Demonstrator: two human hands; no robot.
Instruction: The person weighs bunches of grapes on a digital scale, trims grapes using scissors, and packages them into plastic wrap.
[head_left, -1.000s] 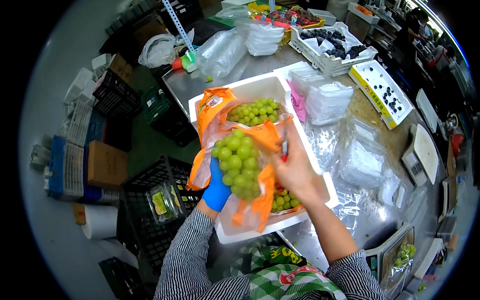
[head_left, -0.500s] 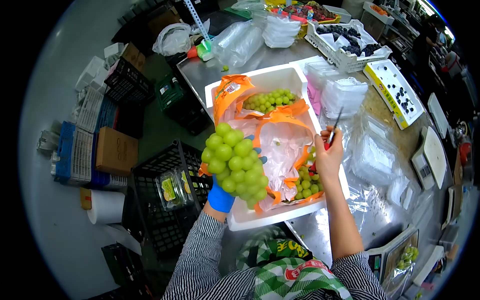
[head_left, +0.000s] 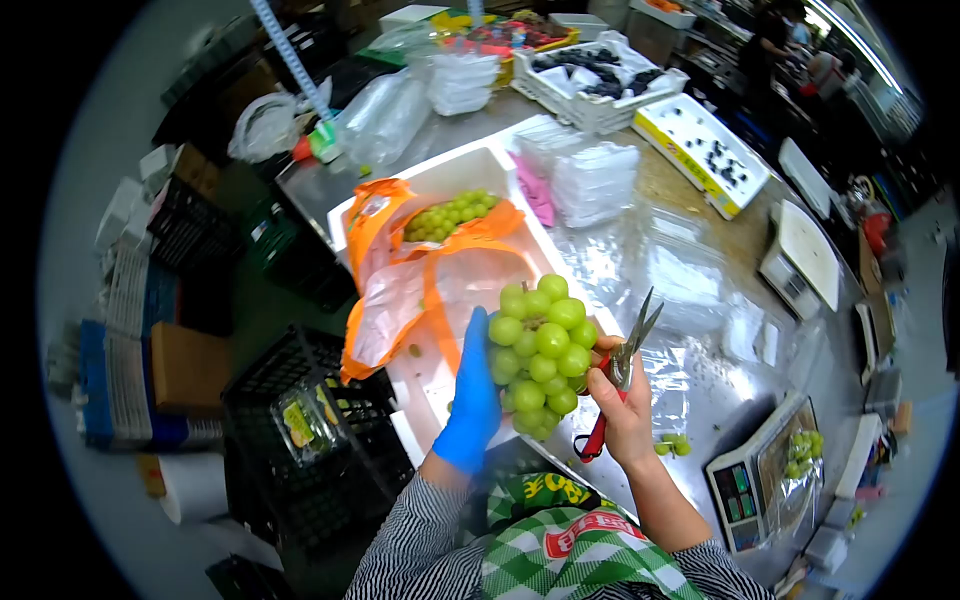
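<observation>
A bunch of green grapes [head_left: 545, 350] hangs in front of me over the near right edge of the white foam box [head_left: 520, 205]. My left hand [head_left: 472, 400], in a blue glove, lies along the bunch's left side and supports it; some of its fingers are hidden behind the fruit. My right hand [head_left: 625, 415] is bare and wraps round red-handled scissors [head_left: 622, 368], whose blades point up and stand slightly apart. Its fingers are close against the right side of the bunch. Inside the box, orange-edged wrapping [head_left: 480, 235] surrounds another green bunch [head_left: 450, 215].
Stacked clear plastic trays [head_left: 595, 185] stand right of the box. Loose grapes [head_left: 672, 444] lie by my right wrist, near a scale [head_left: 740, 490]. Dark grapes fill a white crate [head_left: 560, 95] at the back. A black crate [head_left: 300, 470] stands low on the left.
The grape bunch has moved from the box's left side to the right, beside my right hand. The scissors have come up against it. My view has turned, shifting the surroundings left.
</observation>
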